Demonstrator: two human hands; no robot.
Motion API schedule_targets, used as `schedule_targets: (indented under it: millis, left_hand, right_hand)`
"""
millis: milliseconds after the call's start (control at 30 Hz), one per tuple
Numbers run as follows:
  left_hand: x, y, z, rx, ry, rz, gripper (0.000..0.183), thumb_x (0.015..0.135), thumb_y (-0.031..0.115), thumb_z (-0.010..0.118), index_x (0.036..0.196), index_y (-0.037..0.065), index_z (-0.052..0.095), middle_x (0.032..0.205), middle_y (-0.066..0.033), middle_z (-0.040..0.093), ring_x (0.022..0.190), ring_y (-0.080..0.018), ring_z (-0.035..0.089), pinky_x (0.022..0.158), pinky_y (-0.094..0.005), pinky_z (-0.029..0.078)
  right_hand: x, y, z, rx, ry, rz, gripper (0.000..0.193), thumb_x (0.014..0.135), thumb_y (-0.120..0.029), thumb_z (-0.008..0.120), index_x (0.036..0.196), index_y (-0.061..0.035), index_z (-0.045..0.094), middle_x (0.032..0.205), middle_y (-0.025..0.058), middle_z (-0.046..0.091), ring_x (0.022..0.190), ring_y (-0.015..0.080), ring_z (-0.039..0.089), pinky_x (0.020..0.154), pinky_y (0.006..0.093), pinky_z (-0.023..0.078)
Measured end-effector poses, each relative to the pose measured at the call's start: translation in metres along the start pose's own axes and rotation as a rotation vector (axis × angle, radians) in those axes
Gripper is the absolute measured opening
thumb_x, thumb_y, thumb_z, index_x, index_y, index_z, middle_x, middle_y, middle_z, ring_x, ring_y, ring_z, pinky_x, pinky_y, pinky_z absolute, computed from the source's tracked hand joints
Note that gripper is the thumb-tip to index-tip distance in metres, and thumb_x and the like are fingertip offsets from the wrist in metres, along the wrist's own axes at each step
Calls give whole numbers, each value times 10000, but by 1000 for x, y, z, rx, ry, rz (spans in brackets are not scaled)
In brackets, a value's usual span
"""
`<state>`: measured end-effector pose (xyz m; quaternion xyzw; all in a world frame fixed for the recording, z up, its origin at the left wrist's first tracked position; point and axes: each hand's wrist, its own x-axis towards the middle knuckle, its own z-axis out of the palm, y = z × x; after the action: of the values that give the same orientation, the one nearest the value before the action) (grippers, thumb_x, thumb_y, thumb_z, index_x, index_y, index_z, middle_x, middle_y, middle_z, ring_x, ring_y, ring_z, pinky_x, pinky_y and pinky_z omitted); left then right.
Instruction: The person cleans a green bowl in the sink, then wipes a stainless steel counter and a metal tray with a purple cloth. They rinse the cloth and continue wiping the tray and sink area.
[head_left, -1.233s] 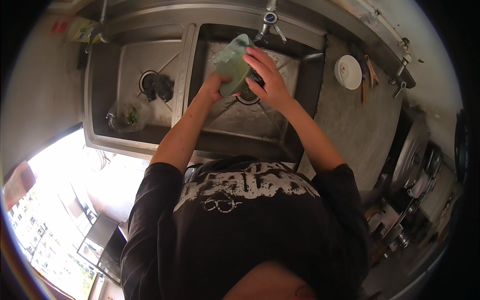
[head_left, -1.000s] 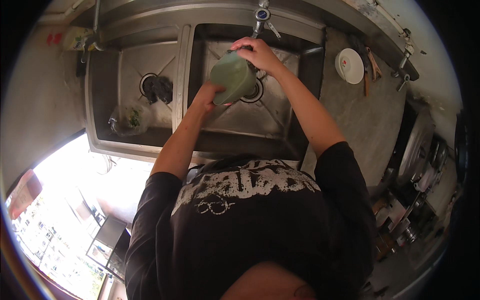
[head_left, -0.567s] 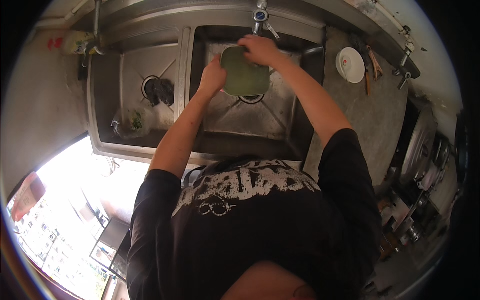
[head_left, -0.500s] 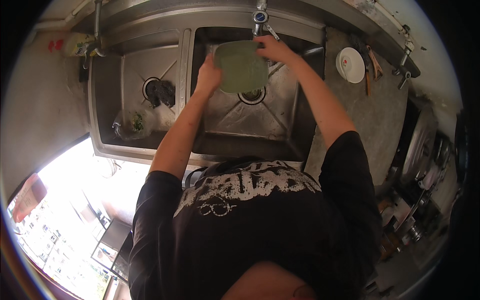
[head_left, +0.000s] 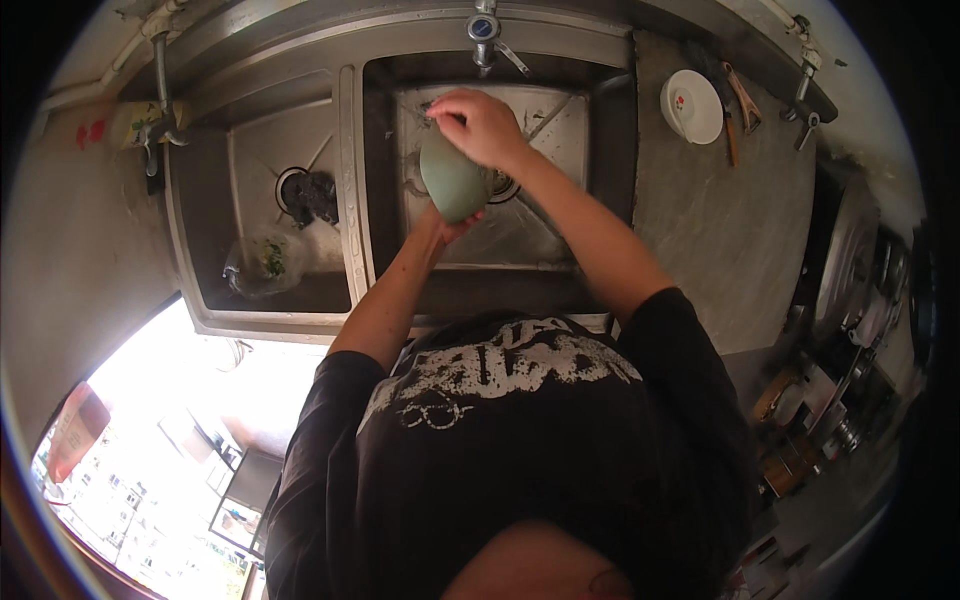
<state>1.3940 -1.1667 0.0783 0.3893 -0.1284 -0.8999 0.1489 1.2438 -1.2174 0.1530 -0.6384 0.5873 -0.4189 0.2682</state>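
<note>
A pale green bowl (head_left: 458,180) with rounded sides is tipped on its side above the right sink basin (head_left: 535,285). My left hand (head_left: 450,228) grips it from below at the end nearest me, the fingers partly hidden beneath it. My right hand (head_left: 480,128) is closed at its far end, thumb and fingertips at the rim. The bowl's inside is turned away from view. Past my right hand, the tap (head_left: 484,32) with a side lever stands at the sink's back edge. Under the bowl, the drain (head_left: 503,188) is partly covered.
In the left sink basin (head_left: 250,150) lie a dark wet cloth-like lump (head_left: 318,195) by the drain and a clear bag with green scraps (head_left: 268,262). A white bowl (head_left: 698,108), a brown-handled tool (head_left: 742,97) and another tap (head_left: 808,75) are on the right counter (head_left: 715,240).
The bowl has turned from lying broad side up to standing on edge, nearer to me. My left hand has slid under its near end; my right hand has moved left along with it.
</note>
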Motion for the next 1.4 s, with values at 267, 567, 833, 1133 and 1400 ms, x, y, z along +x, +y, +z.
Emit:
schedule_targets:
  millis: [267, 567, 833, 1133, 1400]
  left_hand:
    - [27, 55, 31, 310, 195, 590, 277, 900, 290, 526, 1121, 125, 543, 936, -45, 618, 759, -175, 614, 578, -289, 508]
    - [51, 53, 48, -285, 96, 164, 470, 944, 426, 393, 1318, 145, 443, 1279, -74, 512, 1174, -217, 486, 969, -361, 417]
    - [70, 27, 48, -247, 161, 108, 318, 971, 285, 339, 1203, 104, 459, 1061, -129, 596, 863, -267, 630, 657, -352, 542]
    - [45, 76, 45, 784, 526, 466, 391, 846, 32, 471, 1236, 18, 447, 1022, -179, 606, 880, -308, 621, 664, -394, 518]
    - [19, 67, 53, 448, 219, 323, 483, 893, 105, 490, 1363, 112, 378, 1033, -96, 617, 877, -165, 599, 728, -282, 486]
  right_hand:
    - [-1, 31, 24, 1218, 99, 918, 351, 911, -271, 509, 1175, -52, 582, 1004, 47, 633, 905, 158, 605, 740, 311, 493]
    - [-50, -28, 40, 287, 538, 479, 463, 908, -209, 490, 1309, 14, 428, 1399, 215, 297, 1297, 351, 283, 1044, 368, 283]
    - [-12, 46, -16, 172, 455, 361, 303, 849, -202, 539, 1094, -37, 606, 1073, 183, 610, 972, 325, 589, 825, 365, 459]
    - [-58, 78, -56, 858, 229, 802, 394, 903, -312, 498, 1231, -96, 532, 1122, 92, 621, 936, 213, 621, 753, 312, 483]
    - [-64, 17, -73, -68, 213, 282, 776, 701, 61, 570, 1406, -141, 317, 1294, 156, 455, 1135, 314, 503, 901, 366, 460]
